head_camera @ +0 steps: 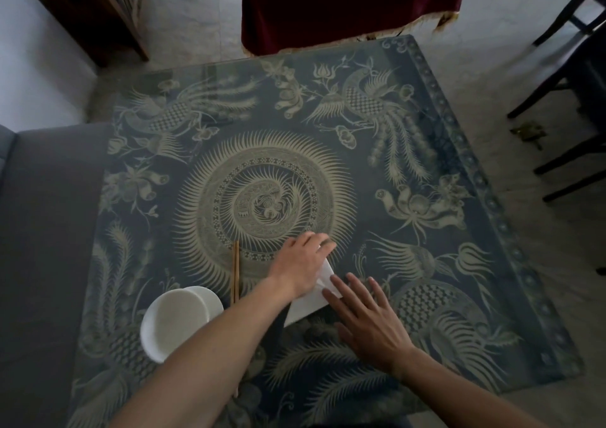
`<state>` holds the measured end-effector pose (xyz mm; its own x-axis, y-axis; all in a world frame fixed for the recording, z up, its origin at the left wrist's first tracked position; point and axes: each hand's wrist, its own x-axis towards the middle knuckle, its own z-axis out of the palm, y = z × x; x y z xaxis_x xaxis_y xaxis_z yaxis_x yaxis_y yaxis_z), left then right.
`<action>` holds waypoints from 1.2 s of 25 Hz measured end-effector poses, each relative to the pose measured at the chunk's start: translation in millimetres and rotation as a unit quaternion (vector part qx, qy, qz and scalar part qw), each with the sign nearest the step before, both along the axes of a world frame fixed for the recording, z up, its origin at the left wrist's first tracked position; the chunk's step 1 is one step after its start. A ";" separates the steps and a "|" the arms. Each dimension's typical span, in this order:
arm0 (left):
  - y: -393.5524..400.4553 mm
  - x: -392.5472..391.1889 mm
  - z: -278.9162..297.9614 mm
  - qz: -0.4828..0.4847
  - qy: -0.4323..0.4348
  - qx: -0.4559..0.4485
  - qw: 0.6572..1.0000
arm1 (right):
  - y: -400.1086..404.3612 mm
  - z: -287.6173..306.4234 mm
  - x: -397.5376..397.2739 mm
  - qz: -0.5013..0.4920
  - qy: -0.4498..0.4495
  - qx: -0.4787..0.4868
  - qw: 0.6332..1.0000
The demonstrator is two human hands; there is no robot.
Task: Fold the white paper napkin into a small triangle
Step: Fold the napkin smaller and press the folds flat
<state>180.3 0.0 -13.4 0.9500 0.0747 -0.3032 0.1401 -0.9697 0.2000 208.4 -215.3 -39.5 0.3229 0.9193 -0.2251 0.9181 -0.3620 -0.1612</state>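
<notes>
A white paper napkin (310, 303) lies on the patterned glass-topped table (426, 263), partly folded, with a raised flap near its upper corner. My left hand (303, 267) rests over the napkin's upper left part, fingers curled at the top corner, pinching or pressing the paper there. My right hand (367, 319) lies flat with fingers spread, its fingertips pressing on the napkin's right side. Most of the napkin is hidden under the two hands.
A white bowl (173, 322) stands left of my left forearm. A pair of wooden chopsticks (235, 273) lies beside it. A grey sofa (42, 231) borders the table on the left. Dark chair legs (557, 100) stand at the far right, a red-draped table (344, 4) behind.
</notes>
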 end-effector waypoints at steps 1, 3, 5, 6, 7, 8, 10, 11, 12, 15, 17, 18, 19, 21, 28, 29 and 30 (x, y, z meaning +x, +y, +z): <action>3.3 8.1 0.5 -0.030 0.015 0.026 0.999 | -1.2 0.8 -0.3 0.012 -0.006 0.006 1.000; 8.0 17.6 2.6 -0.061 0.025 0.069 0.995 | -3.9 1.1 -1.6 0.023 -0.020 0.008 0.999; 9.3 22.0 3.6 -0.054 0.047 0.078 0.994 | -5.6 0.0 -2.7 0.022 -0.024 0.011 0.999; 9.3 22.7 4.6 -0.047 0.059 0.074 0.994 | -6.0 -0.5 -2.6 0.022 -0.024 0.016 0.999; 9.4 23.2 6.1 -0.042 0.065 0.065 0.995 | -6.3 -0.9 -1.8 0.022 -0.025 0.021 0.999; 9.9 22.8 7.5 -0.039 0.065 0.052 0.996 | -6.3 -0.8 -1.0 0.023 -0.025 0.025 0.999; 11.2 17.7 9.4 -0.030 0.042 0.007 0.999 | -5.5 -1.0 -1.0 0.026 -0.023 0.039 0.999; 11.7 12.9 10.8 -0.022 0.020 -0.023 0.999 | -4.5 -1.5 -1.4 0.023 -0.023 0.048 0.998; 11.9 6.6 12.7 -0.013 -0.004 -0.051 0.999 | -3.0 -1.6 -1.9 0.016 -0.023 0.057 0.998; 11.5 -19.1 17.5 0.000 -0.082 -0.079 0.993 | 3.8 0.7 -2.8 -0.018 -0.022 0.067 0.997; 9.2 -39.8 15.8 0.002 -0.104 -0.079 0.991 | 7.5 1.6 -4.7 -0.029 -0.021 0.067 0.997; 6.8 -49.5 13.5 0.004 -0.105 -0.082 0.991 | 7.5 1.9 -5.3 -0.031 -0.017 0.069 0.997; 3.9 -59.1 10.6 0.008 -0.105 -0.084 0.991 | 6.9 2.3 -6.2 -0.032 -0.012 0.072 0.997; -1.5 -74.8 3.4 0.020 -0.107 -0.084 0.991 | 5.5 2.7 -6.8 -0.040 -0.002 0.080 0.996; -9.1 -104.8 -13.4 0.040 -0.089 -0.074 0.993 | 4.1 1.5 -9.9 -0.061 -0.005 0.089 0.994; -8.9 -108.2 -14.0 0.041 -0.087 -0.073 0.993 | 3.5 1.3 -10.0 -0.065 -0.001 0.096 0.993; -8.7 -111.6 -14.4 0.043 -0.086 -0.073 0.993 | 3.7 1.1 -10.7 -0.066 0.003 0.101 0.993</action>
<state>68.7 -8.6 -27.8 0.9807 0.1254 -0.1500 0.1728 -0.9148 0.3650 197.7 -211.6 -38.4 0.4420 0.8960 -0.0429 0.8639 -0.4381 -0.2486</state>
